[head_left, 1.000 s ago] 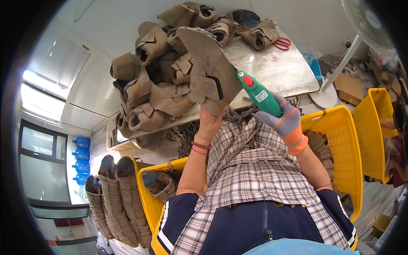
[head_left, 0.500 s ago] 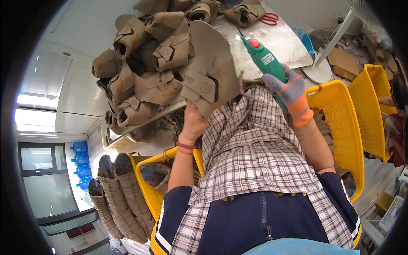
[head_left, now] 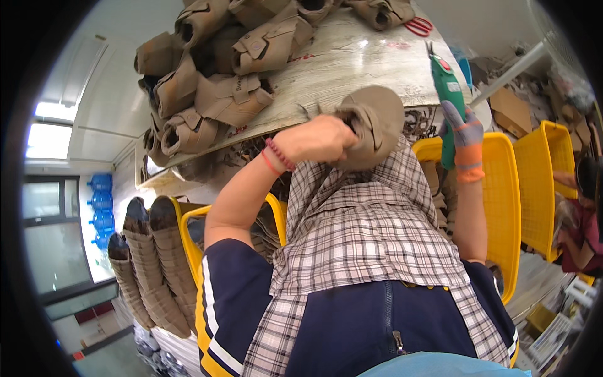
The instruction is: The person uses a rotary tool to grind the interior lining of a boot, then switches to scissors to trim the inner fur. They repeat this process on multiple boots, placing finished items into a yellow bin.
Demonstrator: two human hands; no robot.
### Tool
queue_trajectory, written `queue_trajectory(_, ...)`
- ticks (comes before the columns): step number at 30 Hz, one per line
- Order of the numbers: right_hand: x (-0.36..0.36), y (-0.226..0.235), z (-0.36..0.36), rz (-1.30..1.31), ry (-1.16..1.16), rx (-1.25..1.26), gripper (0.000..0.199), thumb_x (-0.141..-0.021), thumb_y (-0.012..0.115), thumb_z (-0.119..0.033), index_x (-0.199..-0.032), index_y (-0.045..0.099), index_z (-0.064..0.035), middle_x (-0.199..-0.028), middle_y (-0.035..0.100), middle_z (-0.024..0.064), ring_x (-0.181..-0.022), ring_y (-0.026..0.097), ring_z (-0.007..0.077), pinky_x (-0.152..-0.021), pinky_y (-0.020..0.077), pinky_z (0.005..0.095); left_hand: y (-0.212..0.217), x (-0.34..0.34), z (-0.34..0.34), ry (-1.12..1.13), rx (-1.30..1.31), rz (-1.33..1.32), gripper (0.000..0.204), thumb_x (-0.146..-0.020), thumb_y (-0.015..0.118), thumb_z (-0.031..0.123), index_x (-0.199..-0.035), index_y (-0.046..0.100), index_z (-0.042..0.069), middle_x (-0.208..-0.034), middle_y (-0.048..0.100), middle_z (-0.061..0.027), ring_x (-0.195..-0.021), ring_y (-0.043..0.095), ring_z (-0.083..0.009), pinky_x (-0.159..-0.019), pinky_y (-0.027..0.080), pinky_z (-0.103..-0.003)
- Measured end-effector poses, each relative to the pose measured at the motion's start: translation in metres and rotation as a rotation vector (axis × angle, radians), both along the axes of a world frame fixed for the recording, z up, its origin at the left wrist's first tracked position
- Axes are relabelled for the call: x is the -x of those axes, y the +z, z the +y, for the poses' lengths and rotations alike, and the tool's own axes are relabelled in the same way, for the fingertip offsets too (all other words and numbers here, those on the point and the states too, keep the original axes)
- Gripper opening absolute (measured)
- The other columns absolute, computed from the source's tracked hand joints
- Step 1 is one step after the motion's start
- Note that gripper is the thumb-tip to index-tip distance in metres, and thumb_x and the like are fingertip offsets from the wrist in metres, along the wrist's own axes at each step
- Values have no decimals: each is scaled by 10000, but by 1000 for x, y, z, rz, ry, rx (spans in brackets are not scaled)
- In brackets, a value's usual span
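My bare left hand (head_left: 323,139), with a red bead bracelet at the wrist, is closed on a tan stitched piece (head_left: 384,119) above my lap. The piece has a rounded flap and a folded strap; its exact kind is unclear. My right hand (head_left: 463,129), in a grey and orange glove, is wrapped round a green power tool (head_left: 447,85). The tool has a red button and a narrow forked metal tip, which points up and away over the table's right side. Tool and tan piece are apart. A checked apron (head_left: 370,245) covers my lap.
Similar tan pieces (head_left: 235,97) are heaped on the worn white table (head_left: 339,63). Red-handled scissors (head_left: 418,26) lie at its far right. Yellow baskets (head_left: 502,213) flank me. Nested tan stacks (head_left: 160,270) stand left. Another person (head_left: 581,229) is at far right, beyond a white stand (head_left: 512,72).
My left hand has moved right, and the tan piece is now turned and lower over my lap. My right hand has carried the tool to the right, away from the piece.
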State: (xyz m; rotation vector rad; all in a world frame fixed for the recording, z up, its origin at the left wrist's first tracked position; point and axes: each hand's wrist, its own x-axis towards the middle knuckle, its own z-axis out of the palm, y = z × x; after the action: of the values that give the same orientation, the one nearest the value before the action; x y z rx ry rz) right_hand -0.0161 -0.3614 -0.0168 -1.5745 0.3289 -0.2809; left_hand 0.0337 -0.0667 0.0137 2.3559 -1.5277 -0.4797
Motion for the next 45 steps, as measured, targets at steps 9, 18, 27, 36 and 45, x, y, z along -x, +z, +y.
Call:
queue_trajectory(9, -35, -4, -17, 111, 17, 45, 349, -769, 715, -343, -832, 589, -24, -570, 529, 43, -457, 504, 125, -445, 385, 245, 39, 100, 132, 556, -164, -39, 202, -698, 660, 121, -703, 494, 5, -702, 542, -173, -734, 540, -372, -624, 424, -416)
queue_trajectory(18, -193, -86, -78, 318, 97, 771, 481, -788, 630, -400, -1031, 562, 9, -832, 580, 166, -715, 567, 270, -677, 465, 357, 56, 106, 114, 444, 237, 37, 140, -672, 658, 74, -778, 572, 43, -726, 564, -128, -728, 532, -349, -648, 432, -390)
queue_trajectory(27, -219, -60, 13, 432, 230, 1067, 729, -747, 613, -491, -1273, 367, -50, -1062, 617, 214, -986, 599, 367, -860, 455, 434, 2, 91, 156, 1067, 902, 529, 250, -715, 647, -42, -964, 640, -21, -913, 668, -61, -827, 591, -167, -745, 439, -302)
queue_trajectory(36, -282, -84, -71, -9, -148, 1178, 302, -897, 472, -309, -1130, 587, -155, -1096, 605, 125, -995, 572, 315, -829, 468, 407, -61, 51, 112, 954, 1863, 1007, 422, -840, 623, 112, -1215, 494, -34, -1204, 564, -111, -1099, 538, -225, -972, 399, -374)
queue_trajectory(45, -346, -75, -138, 71, 413, 940, 368, -858, 490, -175, -1221, 528, -127, -1179, 566, 138, -1050, 561, 307, -872, 474, 378, -94, -8, 69, 1250, 1718, 1211, 496, -910, 518, 378, -1260, 473, 30, -1262, 520, -96, -1146, 484, -239, -991, 373, -425)
